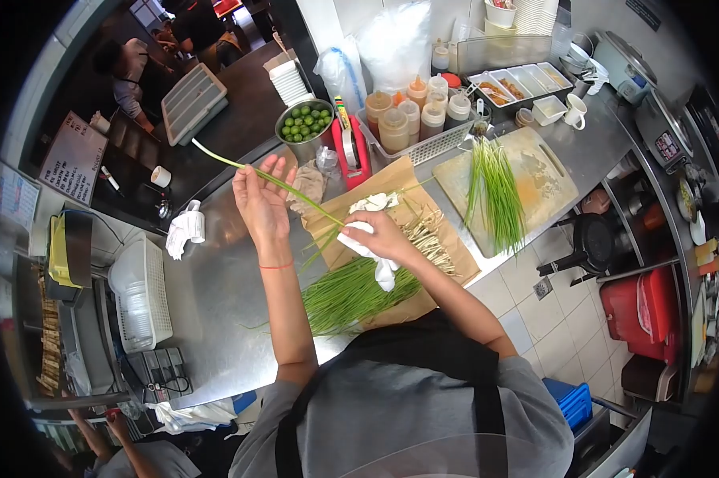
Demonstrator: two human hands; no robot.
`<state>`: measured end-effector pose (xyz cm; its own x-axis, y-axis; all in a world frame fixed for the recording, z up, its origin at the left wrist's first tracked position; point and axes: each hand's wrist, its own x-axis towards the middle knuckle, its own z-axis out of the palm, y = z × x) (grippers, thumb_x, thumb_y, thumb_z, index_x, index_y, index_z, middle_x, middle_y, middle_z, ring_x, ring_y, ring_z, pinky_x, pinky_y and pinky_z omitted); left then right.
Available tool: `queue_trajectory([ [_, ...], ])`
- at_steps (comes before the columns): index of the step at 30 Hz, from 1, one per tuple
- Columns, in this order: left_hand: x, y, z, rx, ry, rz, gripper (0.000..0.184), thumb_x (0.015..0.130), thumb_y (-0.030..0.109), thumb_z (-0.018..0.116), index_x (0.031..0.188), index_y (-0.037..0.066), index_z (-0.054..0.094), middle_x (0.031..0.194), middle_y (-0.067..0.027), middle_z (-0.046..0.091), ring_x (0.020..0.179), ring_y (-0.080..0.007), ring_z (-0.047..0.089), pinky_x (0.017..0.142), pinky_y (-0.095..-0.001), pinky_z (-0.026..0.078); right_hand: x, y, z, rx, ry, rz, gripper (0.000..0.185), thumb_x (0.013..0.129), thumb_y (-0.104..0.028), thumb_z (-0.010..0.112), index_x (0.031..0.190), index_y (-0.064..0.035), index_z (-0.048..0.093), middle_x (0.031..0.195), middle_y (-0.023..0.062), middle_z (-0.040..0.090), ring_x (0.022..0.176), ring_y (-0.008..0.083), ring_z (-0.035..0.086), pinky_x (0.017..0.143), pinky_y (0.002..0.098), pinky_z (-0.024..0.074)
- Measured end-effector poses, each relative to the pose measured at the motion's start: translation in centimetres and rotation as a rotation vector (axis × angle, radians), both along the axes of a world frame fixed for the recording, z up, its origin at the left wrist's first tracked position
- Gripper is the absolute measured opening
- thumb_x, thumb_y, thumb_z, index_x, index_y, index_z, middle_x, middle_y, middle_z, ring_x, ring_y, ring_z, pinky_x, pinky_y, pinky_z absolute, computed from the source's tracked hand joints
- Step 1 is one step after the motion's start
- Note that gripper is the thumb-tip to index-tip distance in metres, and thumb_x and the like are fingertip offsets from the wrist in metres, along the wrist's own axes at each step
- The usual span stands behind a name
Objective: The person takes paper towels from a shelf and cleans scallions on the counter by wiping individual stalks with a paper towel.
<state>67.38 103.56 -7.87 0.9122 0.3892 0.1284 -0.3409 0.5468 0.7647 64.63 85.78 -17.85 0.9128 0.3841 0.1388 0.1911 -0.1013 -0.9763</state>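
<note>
Green stalk (216, 157) spans both hands near ctr, its white end aimed at 10 o'clock. L hand (265, 195), palm up w/ fingers spread & slightly curled, has it crossing the palm; R hand (378, 239) pinches white cloth (385, 275) at the stalk's other end. Pile of greens (347, 299) lies below at 6 o'clock, partly on brown paper (464, 253); cutting board (552, 191) w/ green bunch (491, 187) sits at 2 o'clock.

Head view: worn on person's head, facing forward and steeply down — wide, curved, dark around rim. Torso (431, 398) nearest, along bottom; left hand (265, 195) and right hand (379, 239) close, mid-frame, above counter (224, 319). Farther off — co-worker (132, 76) upper left, floor (550, 323) at right.
</note>
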Motion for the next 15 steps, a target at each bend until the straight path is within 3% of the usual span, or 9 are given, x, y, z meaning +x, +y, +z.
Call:
queue_trajectory([
  [4,-0.2,-0.6,-0.5,-0.045,0.017,0.054,0.011,0.093,0.020,0.044,0.096,0.011,0.039,0.099,-0.0154,0.057,0.091,-0.0238,0.058,0.074,-0.0396,0.052,-0.7,0.2,-1.2,0.093,0.051,-0.004,0.026,0.081,-0.022,0.060,0.091,0.0018,0.062,0.078,0.0112,0.064,0.070,0.0175,0.059,0.066,0.0293,0.0447],
  [7,-0.2,0.1,-2.1,-0.042,-0.011,0.091,0.010,0.094,0.020,0.044,0.094,0.012,0.039,0.086,-0.0097,0.056,0.075,-0.0149,0.055,0.060,-0.0267,0.046,-1.1,0.1,-1.5,0.149,0.175,-0.035,0.020,0.082,-0.018,0.058,0.087,0.0009,0.062,0.073,0.0068,0.061,0.060,0.0136,0.055,0.056,0.0268,0.0431],
  [11,-1.4,-0.9,-3.2,-0.068,-0.142,0.060,0.009,0.094,0.019,0.044,0.092,0.012,0.039,0.071,-0.0025,0.046,0.061,-0.0077,0.040,0.050,-0.0208,0.032,-0.7,-0.4,-1.1,0.425,0.511,-0.119,0.015,0.081,-0.015,0.055,0.079,-0.0022,0.061,0.065,0.0012,0.055,0.051,0.0080,0.049,0.045,0.0242,0.0390],
  [14,-2.8,-1.9,-1.7,0.007,-0.182,0.179,0.010,0.094,0.019,0.044,0.092,0.011,0.038,0.067,-0.0005,0.042,0.059,-0.0061,0.036,0.049,-0.0200,0.030,0.5,-1.4,-0.7,0.516,0.645,-0.229,0.015,0.080,-0.017,0.055,0.072,-0.0041,0.058,0.061,-0.0004,0.052,0.050,0.0075,0.047,0.043,0.0247,0.0388],
  [15,-3.2,-1.7,-0.7,0.044,-0.202,0.230,0.010,0.094,0.019,0.044,0.092,0.011,0.038,0.067,-0.0005,0.042,0.059,-0.0058,0.036,0.049,-0.0198,0.030,1.4,-2.4,-1.9,0.470,0.698,-0.184,0.017,0.080,-0.015,0.054,0.085,-0.0020,0.064,0.071,0.0030,0.060,0.065,0.0102,0.054,0.059,0.0228,0.0428],
])
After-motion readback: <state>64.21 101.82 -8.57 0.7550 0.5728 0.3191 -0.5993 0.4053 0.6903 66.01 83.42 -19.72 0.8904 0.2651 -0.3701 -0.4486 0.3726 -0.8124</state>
